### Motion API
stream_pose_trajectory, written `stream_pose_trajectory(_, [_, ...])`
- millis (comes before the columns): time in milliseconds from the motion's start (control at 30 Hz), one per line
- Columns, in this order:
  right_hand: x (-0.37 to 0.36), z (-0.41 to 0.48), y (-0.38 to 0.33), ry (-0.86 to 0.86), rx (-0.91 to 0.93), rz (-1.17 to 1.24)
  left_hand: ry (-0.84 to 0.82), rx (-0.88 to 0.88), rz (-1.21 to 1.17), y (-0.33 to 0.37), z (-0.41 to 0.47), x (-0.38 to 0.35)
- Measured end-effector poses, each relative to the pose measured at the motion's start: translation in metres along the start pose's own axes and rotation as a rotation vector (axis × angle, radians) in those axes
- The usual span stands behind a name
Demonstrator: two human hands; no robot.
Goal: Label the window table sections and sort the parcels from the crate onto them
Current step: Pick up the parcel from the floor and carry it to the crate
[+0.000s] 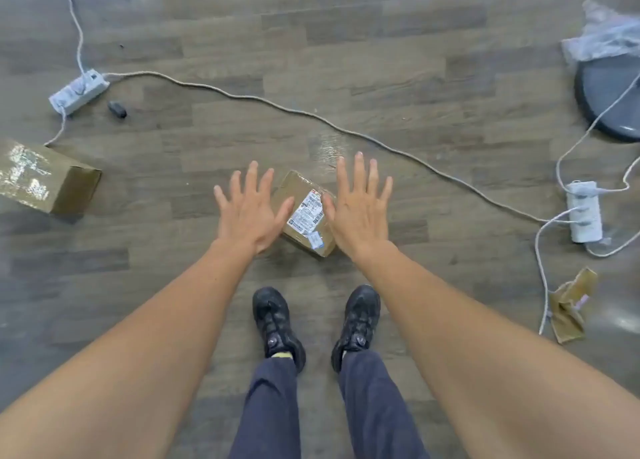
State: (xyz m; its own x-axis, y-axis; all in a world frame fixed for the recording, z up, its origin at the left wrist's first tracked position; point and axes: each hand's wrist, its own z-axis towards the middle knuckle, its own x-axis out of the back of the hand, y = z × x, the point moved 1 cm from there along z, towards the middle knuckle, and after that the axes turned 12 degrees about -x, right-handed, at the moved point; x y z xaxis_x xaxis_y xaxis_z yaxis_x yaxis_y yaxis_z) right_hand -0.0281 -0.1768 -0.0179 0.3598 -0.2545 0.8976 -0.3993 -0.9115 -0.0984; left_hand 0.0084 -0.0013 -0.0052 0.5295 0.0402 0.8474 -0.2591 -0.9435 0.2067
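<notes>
Bare forearms, no sleeves, dark navy trousers [270, 410], black lace-up shoes [277, 320], yellow sock edge [282, 355]

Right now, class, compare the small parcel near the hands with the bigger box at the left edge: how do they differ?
The small parcel is much smaller than the bigger box. The small parcel shows a white printed label on top; the bigger box shows shiny tape, no clear label. Both are brown cardboard on the floor.
</notes>
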Motion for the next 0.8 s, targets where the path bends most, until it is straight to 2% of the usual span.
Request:
stream_pose_trajectory(133, [-0.061, 0.02, -0.001, -0.065, -0.079, -0.013, -0.1, 0.01, 0.032, -0.017, 0.029, -0.061])
stream_pose_trajectory(433, [-0.172, 0.062, 0.004, -0.189, -0.159, 0.036, -0.129, 0.041, -0.004, -0.05, 0.097, -0.162])
stream_pose_trajectory(500, [-0.194, 0.068, 0.009, -0.242, -0.293, 0.126, -0.157, 0.064, -0.004, -0.055, 0.108, -0.183])
stream_pose_trajectory(667, [-0.236, 0.079, 0.02, -0.4, -0.705, 0.49, -0.176, 0.18, -0.203, -0.065, 0.134, -0.219])
stream_pose_trajectory(800, [-0.259, 0.089, 0.019, -0.467, -0.871, 0.669, -0.185, 0.189, -0.324, -0.065, 0.154, -0.23])
